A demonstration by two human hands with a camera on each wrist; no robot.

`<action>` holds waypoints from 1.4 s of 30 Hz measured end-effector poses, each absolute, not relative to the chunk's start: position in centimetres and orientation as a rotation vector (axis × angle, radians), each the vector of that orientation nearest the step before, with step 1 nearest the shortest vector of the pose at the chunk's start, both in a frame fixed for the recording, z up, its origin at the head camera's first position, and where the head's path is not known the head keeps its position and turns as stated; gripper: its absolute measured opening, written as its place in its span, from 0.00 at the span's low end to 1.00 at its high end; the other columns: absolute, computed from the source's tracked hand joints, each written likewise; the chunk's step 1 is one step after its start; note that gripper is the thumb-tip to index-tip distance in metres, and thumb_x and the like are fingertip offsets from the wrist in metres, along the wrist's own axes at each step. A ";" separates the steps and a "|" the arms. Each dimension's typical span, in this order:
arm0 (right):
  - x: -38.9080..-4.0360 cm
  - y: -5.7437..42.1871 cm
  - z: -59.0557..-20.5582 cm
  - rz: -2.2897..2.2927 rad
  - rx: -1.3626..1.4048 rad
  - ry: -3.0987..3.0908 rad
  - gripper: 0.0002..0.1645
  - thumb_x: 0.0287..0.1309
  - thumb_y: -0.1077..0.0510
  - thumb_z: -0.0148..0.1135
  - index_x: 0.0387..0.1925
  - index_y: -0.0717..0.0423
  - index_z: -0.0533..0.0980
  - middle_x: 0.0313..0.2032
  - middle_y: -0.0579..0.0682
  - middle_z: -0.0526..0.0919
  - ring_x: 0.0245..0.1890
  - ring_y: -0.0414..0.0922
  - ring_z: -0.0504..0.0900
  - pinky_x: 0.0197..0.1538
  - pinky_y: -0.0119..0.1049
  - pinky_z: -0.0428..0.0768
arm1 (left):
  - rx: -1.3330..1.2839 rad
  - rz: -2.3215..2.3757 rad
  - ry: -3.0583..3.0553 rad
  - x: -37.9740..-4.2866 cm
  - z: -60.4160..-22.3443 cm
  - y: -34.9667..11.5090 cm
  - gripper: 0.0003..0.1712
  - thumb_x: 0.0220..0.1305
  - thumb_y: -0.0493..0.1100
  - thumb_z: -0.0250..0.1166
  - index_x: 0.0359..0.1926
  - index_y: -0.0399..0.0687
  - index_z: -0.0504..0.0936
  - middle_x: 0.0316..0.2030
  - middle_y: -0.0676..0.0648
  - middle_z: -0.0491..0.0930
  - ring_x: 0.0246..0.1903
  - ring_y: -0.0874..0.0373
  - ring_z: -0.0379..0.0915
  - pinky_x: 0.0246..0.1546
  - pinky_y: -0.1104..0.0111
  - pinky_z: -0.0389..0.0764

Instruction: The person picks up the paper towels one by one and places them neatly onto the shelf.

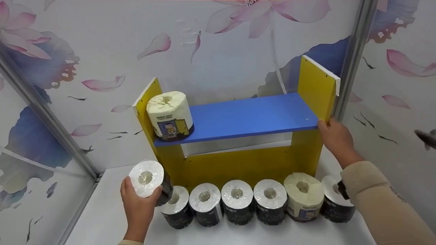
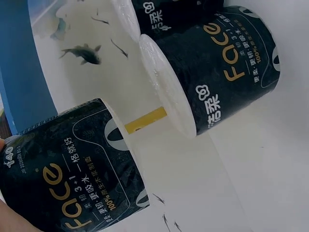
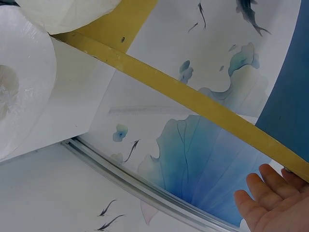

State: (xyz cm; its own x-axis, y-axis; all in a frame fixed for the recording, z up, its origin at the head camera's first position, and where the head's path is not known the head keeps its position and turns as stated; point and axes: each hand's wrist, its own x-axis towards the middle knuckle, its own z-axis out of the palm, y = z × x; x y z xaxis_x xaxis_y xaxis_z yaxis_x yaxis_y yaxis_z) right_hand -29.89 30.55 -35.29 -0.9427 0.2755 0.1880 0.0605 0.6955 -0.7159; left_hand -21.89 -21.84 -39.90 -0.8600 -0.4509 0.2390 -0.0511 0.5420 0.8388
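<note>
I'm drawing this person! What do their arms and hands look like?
The left hand and right hand have no gloves. The right sleeve is long and beige, with a small black object at its edge. Only a bit of beige left cuff shows.

A white table (image 1: 98, 207) spreads across the lower part of the frame, carrying a shelf unit (image 1: 235, 163) with yellow panels, which stands upright across the centre and right of centre. Midway up the unit runs a level blue board (image 1: 248, 117); on its left end sits one cream-wrapped toilet roll (image 1: 172, 117), on end, beside the yellow left panel (image 1: 144, 117). On the table in front of the unit, from bottom centre to lower right, six rolls stand on end side by side: four dark-wrapped rolls (image 1: 237, 207), one cream roll (image 1: 303, 200), then another dark roll (image 1: 337, 211), partly covered
</note>
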 end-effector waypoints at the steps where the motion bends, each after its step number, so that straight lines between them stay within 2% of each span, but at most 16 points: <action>1: -29.9 30.6 -35.3 1.091 -0.262 -2.624 0.33 0.71 0.38 0.30 0.41 0.65 0.66 0.31 0.58 0.68 0.32 0.53 0.68 0.34 0.42 0.67 | 0.398 -1.256 -2.351 -21.9 -39.9 -21.7 0.61 0.50 0.43 0.74 0.74 0.33 0.43 0.71 0.33 0.45 0.66 0.37 0.51 0.64 0.43 0.59; 7: -29.8 30.6 -35.2 1.087 -0.233 -2.616 0.30 0.71 0.39 0.30 0.35 0.62 0.64 0.27 0.56 0.65 0.28 0.52 0.66 0.31 0.42 0.64 | 0.353 -1.245 -2.358 -22.0 -39.9 -21.2 0.61 0.50 0.43 0.74 0.74 0.32 0.43 0.71 0.32 0.46 0.67 0.36 0.50 0.64 0.43 0.59; 22: -29.7 30.3 -34.8 1.129 -0.279 -2.619 0.34 0.70 0.38 0.30 0.44 0.66 0.65 0.33 0.59 0.67 0.34 0.54 0.68 0.35 0.43 0.67 | 0.218 -1.298 -2.364 -21.2 -38.6 -18.6 0.60 0.49 0.43 0.74 0.74 0.34 0.45 0.72 0.34 0.46 0.67 0.39 0.51 0.64 0.44 0.59; 32: -29.6 30.3 -34.9 1.091 -0.242 -2.634 0.32 0.71 0.40 0.29 0.42 0.66 0.65 0.31 0.58 0.68 0.33 0.54 0.68 0.34 0.43 0.66 | 0.151 -1.317 -2.364 -20.5 -37.9 -17.5 0.61 0.49 0.44 0.75 0.74 0.33 0.45 0.72 0.35 0.46 0.69 0.40 0.49 0.65 0.45 0.58; 42: -29.6 30.3 -34.7 1.099 -0.242 -2.650 0.33 0.71 0.39 0.29 0.43 0.66 0.65 0.32 0.58 0.67 0.33 0.54 0.68 0.35 0.44 0.66 | 0.048 -1.320 -2.328 -19.9 -36.6 -15.5 0.60 0.47 0.42 0.76 0.73 0.32 0.49 0.71 0.35 0.49 0.67 0.41 0.53 0.64 0.46 0.61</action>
State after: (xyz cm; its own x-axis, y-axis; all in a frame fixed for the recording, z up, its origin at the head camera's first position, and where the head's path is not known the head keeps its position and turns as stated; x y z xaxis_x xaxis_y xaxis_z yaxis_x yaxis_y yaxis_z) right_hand -29.57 30.26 -34.68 -0.9518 0.2513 0.1756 0.0534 0.6998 -0.7123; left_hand -19.89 -15.53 -36.56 -0.8932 -0.2509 0.3731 0.1914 0.5387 0.8205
